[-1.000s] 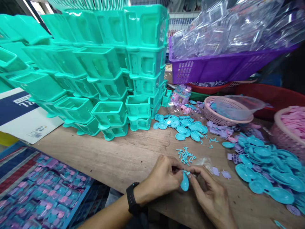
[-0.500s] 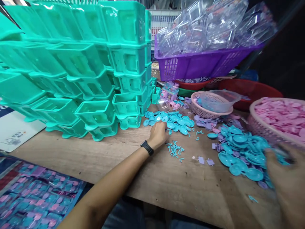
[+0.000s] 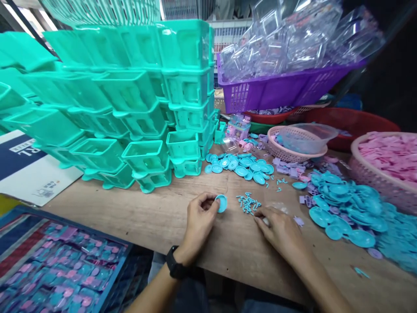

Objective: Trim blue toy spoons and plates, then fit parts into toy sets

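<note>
Moved: left hand (image 3: 199,217) back from the disc pile, now pinching one blue disc (image 3: 222,203).
Right hand (image 3: 279,226): curled, fingertips on tiny blue pegs (image 3: 248,203); grip unclear.

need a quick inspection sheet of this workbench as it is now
surface: bare wooden tabletop, front edge clear.
job's things: small round blue plastic disc; heap of tiny blue plastic hooks.
clutter: stacked teal plastic bins; scattered round blue discs; pile of blue plastic pans; purple basket of clear plastic shells; pink woven baskets.
grippers: left hand pinches the disc; right hand rests fingertips down by the hooks.
cables: nothing seen.
surroundings: blue tray of packed toys; white printed box.
</note>
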`<action>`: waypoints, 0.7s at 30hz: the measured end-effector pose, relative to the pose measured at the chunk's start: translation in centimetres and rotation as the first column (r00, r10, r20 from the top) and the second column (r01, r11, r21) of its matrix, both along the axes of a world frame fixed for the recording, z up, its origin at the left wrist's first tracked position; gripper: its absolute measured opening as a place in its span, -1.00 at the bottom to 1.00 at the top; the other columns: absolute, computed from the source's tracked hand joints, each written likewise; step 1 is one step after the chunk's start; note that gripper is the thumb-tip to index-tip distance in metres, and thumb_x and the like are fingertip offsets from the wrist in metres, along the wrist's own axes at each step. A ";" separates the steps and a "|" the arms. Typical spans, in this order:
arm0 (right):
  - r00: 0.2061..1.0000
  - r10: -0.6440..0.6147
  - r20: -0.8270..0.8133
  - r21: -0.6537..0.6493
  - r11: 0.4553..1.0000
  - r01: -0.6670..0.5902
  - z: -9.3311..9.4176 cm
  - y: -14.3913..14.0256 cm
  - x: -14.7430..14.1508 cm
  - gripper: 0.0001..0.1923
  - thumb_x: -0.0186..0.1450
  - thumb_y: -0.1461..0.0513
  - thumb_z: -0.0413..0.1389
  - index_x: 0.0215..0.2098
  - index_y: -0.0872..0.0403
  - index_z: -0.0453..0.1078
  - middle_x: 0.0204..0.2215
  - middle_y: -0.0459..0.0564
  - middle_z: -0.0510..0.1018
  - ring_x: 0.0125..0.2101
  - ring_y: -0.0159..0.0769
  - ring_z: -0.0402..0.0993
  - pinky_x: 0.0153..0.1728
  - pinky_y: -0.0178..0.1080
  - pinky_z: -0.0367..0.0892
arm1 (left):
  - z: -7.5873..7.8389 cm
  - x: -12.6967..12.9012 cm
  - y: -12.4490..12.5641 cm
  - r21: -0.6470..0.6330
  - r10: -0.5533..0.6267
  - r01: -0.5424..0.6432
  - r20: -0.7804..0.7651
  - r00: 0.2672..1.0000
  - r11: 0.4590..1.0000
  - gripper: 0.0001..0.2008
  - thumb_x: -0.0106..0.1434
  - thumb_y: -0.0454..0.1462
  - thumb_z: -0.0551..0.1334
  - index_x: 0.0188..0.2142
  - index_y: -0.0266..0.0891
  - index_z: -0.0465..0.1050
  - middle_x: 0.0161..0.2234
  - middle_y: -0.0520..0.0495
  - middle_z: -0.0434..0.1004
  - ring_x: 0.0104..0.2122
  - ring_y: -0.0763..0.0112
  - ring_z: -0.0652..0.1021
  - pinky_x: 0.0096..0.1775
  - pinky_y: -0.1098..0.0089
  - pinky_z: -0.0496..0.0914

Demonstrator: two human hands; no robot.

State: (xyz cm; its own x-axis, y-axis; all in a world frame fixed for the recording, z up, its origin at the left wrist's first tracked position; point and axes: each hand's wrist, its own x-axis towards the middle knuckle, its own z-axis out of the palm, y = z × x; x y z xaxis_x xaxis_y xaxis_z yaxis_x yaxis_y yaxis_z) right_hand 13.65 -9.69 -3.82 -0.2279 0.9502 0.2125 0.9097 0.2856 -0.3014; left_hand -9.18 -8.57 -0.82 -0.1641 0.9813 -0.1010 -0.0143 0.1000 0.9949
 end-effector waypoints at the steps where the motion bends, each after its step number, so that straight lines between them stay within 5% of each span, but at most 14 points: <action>1: 0.998 0.030 0.050 -0.022 0.999 -0.029 0.1 0.2 0.1 -0.83 0.29 0.31 0.07 -0.32 0.00 0.51 -0.34 0.00 0.67 -0.36 -0.19 0.59 -0.37 -0.24 0.29 | 0.1 0.1 -0.2 -0.027 0.006 -0.005 0.026 1.000 1.000 -0.84 0.04 -0.21 0.33 -0.44 -0.28 0.50 -0.51 -0.01 0.56 -0.50 0.42 0.54 -0.41 0.47 0.40; 5: 0.965 0.174 0.196 -0.112 0.982 -0.154 0.9 0.6 0.8 -0.79 0.19 0.38 0.07 -0.30 0.03 0.50 -0.38 0.02 0.65 -0.45 -0.22 0.57 -0.45 -0.27 0.26 | 0.1 0.9 -0.5 -0.121 -0.022 0.039 0.134 0.991 0.992 -0.85 -0.05 -0.26 0.33 -0.49 -0.25 0.40 -0.59 0.06 0.48 -0.58 0.46 0.50 -0.49 0.49 0.36; 9: 0.967 0.244 -0.074 -0.020 0.969 -0.246 3.1 0.2 1.8 -0.77 0.26 0.27 0.09 -0.21 -0.02 0.58 -0.31 0.02 0.68 -0.36 -0.19 0.61 -0.36 -0.23 0.41 | -0.3 1.8 -1.0 -0.144 -0.030 0.060 0.199 0.980 0.988 -0.82 -0.07 -0.29 0.32 -0.46 -0.22 0.35 -0.57 0.09 0.46 -0.59 0.45 0.52 -0.48 0.48 0.39; 12: 0.903 0.124 -0.412 0.041 0.992 -0.118 4.7 -0.8 1.5 -0.77 0.28 0.13 0.15 -0.19 -0.05 0.64 -0.31 0.00 0.70 -0.38 -0.21 0.61 -0.40 -0.24 0.45 | -0.5 2.4 -1.7 -0.128 -0.072 0.102 0.218 0.973 0.987 -0.80 -0.04 -0.28 0.31 -0.36 -0.25 0.42 -0.51 0.06 0.52 -0.57 0.43 0.54 -0.47 0.46 0.42; 15: 0.752 -0.072 -0.656 0.015 0.994 0.109 4.9 -2.3 -0.7 -0.79 0.25 0.09 0.21 -0.29 -0.01 0.66 -0.37 0.00 0.70 -0.42 -0.22 0.60 -0.43 -0.26 0.47 | -0.4 3.2 -2.6 -0.089 -0.126 0.141 0.155 0.980 0.986 -0.83 0.04 -0.24 0.30 -0.36 -0.28 0.49 -0.48 -0.01 0.57 -0.52 0.40 0.56 -0.43 0.44 0.43; 18: 0.620 -0.143 -0.772 0.035 0.963 0.267 3.8 -3.7 -3.5 -0.83 0.26 0.13 0.23 -0.31 0.01 0.65 -0.36 0.00 0.70 -0.35 -0.21 0.62 -0.32 -0.24 0.51 | 0.0 3.9 -3.4 -0.042 -0.158 0.158 0.008 0.987 0.987 -0.85 0.13 -0.22 0.27 -0.38 -0.28 0.54 -0.51 -0.01 0.57 -0.52 0.41 0.54 -0.44 0.45 0.38; 21: 0.611 -0.111 -0.784 0.126 0.935 0.331 2.8 -4.7 -5.2 -0.86 0.29 0.17 0.23 -0.29 0.01 0.64 -0.32 0.00 0.70 -0.33 -0.24 0.61 -0.30 -0.26 0.50 | 0.3 4.2 -3.9 0.034 -0.144 0.151 -0.146 0.979 0.988 -0.86 0.19 -0.26 0.25 -0.35 -0.26 0.58 -0.50 0.00 0.58 -0.53 0.44 0.51 -0.44 0.47 0.34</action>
State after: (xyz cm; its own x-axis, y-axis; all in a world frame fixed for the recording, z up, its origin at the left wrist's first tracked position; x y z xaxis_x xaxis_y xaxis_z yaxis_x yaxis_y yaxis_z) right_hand 8.44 -14.41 -0.98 0.3280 0.8424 0.4276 0.4338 0.2677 -0.8603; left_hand -4.96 -12.46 -0.48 -0.0266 0.9987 -0.0425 0.1401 0.0458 0.9891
